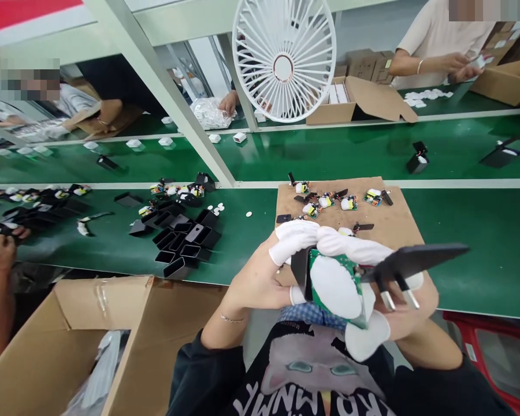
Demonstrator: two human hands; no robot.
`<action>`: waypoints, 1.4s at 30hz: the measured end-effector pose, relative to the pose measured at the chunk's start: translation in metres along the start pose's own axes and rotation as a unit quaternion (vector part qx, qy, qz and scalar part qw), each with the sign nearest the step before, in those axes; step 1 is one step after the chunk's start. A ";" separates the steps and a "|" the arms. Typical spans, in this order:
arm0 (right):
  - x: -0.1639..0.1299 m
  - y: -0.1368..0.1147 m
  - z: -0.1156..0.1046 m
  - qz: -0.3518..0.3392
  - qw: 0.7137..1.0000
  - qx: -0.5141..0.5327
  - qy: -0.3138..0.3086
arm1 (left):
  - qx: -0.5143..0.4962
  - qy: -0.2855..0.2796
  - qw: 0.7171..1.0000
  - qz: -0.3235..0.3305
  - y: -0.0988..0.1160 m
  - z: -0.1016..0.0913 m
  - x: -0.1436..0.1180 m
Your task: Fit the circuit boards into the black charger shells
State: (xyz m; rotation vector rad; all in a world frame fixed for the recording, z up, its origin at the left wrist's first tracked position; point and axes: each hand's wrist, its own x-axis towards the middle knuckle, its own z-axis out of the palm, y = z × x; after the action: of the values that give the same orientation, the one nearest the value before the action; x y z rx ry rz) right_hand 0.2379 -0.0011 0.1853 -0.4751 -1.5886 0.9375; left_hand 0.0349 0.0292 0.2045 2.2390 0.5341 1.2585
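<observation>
My left hand (pixel 264 277), in white finger cots, is closed around a black plastic housing (pixel 301 268). Close against that housing's opening is a green circuit board (pixel 315 254) with a white oval pad (pixel 335 287) on its face. My right hand (pixel 403 315), also in finger cots, grips the board from the other side. A black end plate with two metal plug pins (pixel 420 260) sticks out to the right by my right fingers, apparently joined to the board by wires. How far the board sits inside the housing is hidden.
Several circuit boards with plug plates (pixel 349 202) lie on a cardboard sheet (pixel 398 216). Black housings (pixel 193 237) are heaped to the left. A white fan (pixel 283 68) hangs ahead. Beyond runs a green conveyor belt (pixel 312 153). An open carton (pixel 145 323) stands lower left; co-workers sit around.
</observation>
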 end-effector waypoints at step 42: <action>0.025 -0.021 0.001 -0.168 0.962 -0.212 -0.037 | -0.019 0.067 0.996 -0.063 -0.010 0.014 -0.008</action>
State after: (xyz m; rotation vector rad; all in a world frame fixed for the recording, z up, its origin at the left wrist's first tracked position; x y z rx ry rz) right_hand 0.2346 0.0044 0.2168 -0.4462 -1.8748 0.3589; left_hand 0.0423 0.0293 0.1868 2.0661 0.6852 1.3489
